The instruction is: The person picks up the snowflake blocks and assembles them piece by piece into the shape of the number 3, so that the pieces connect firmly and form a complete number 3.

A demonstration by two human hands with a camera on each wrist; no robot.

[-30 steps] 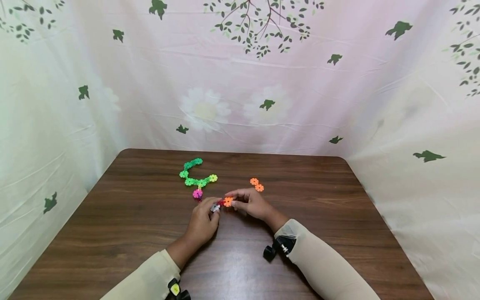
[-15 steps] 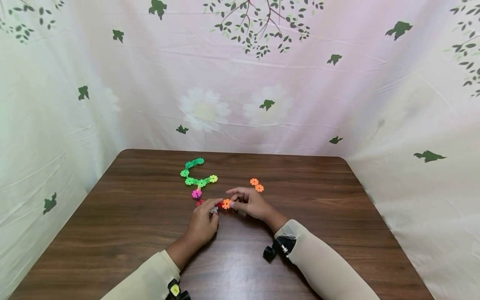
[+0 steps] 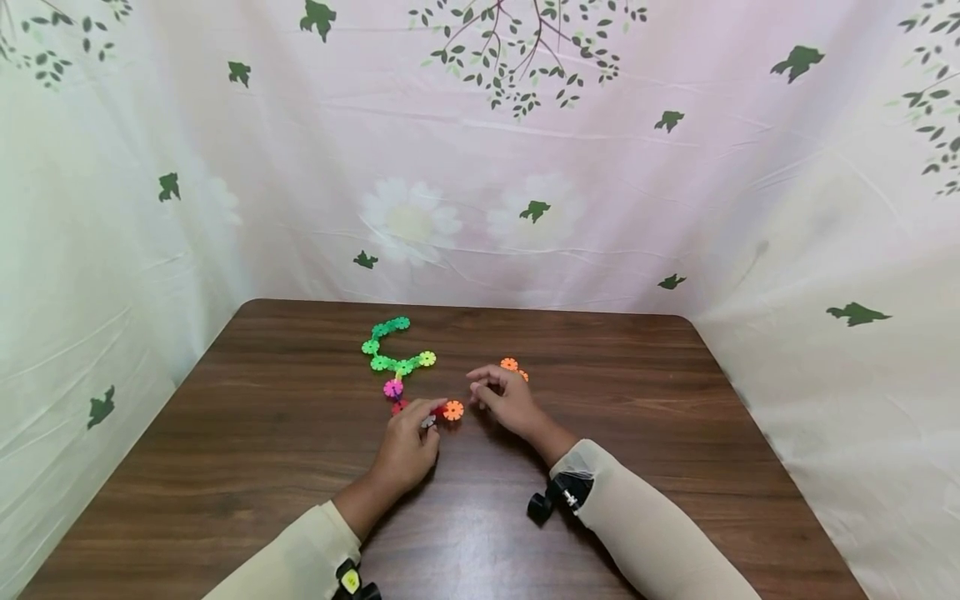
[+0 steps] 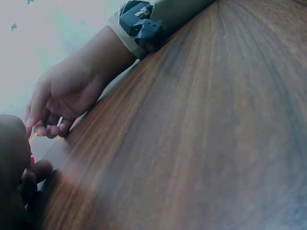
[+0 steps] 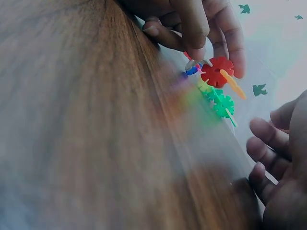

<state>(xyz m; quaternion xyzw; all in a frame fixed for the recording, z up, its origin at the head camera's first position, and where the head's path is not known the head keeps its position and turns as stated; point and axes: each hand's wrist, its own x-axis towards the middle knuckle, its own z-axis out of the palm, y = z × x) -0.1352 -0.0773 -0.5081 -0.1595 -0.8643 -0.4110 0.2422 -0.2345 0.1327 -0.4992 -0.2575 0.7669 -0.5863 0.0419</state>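
Note:
My left hand [image 3: 407, 450] pinches a greyish-white flower-shaped disc [image 3: 428, 422] between thumb and forefinger. Joined to it is a red disc [image 5: 216, 73], whose far side bears an orange disc [image 3: 453, 410] set on edge in the right wrist view. Behind my left fingertips a chain of linked flower discs [image 3: 380, 363] runs away in red, purple, pink, yellow and greens; whether it joins the white disc is hidden by the fingers. My right hand [image 3: 510, 404] hovers just right of the orange disc, fingers loosely bent, with nothing visible between them.
Two loose-looking orange discs [image 3: 509, 364] lie behind my right hand, one partly covered by it. The brown wooden table [image 3: 637, 400] ends at a pale printed cloth [image 3: 465, 275] on the back and sides. Black cameras [image 3: 551, 497] sit on both wrists.
My right hand has let go of the orange disc and drawn back up and to the right. The left hand keeps its pinch, and the joined discs have shifted slightly nearer.

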